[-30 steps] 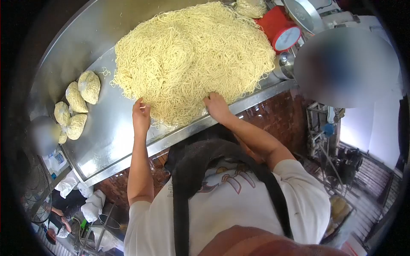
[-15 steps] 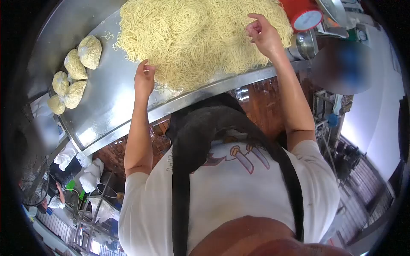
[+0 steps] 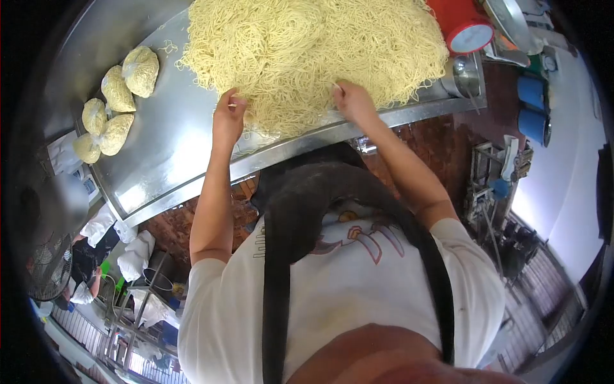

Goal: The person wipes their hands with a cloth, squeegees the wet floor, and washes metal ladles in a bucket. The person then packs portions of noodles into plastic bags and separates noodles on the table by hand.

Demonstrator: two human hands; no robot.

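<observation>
A large heap of yellow noodles [image 3: 307, 57] lies on the steel table [image 3: 166, 144]. At the heap's lower left edge is my left hand [image 3: 229, 118], its fingers bent and apart with no object visible between them. My right hand [image 3: 355, 104] is at the front edge of the heap, fingers pinched together at the noodles; what they hold is too small to make out. Several tied clear bags of noodles [image 3: 141, 72] sit together on the left part of the table.
A red scale [image 3: 460, 25] stands at the heap's upper right, with a metal bowl [image 3: 462, 75] below it. Blue containers [image 3: 532, 109] are farther right. The table's raised steel rim [image 3: 300, 142] runs between my body and the noodles. White bags [image 3: 135, 256] lie at lower left.
Over the last half second my right hand has come down and left from above the heap's right side to its front edge. My left hand has stayed beside the heap. The view has shifted.
</observation>
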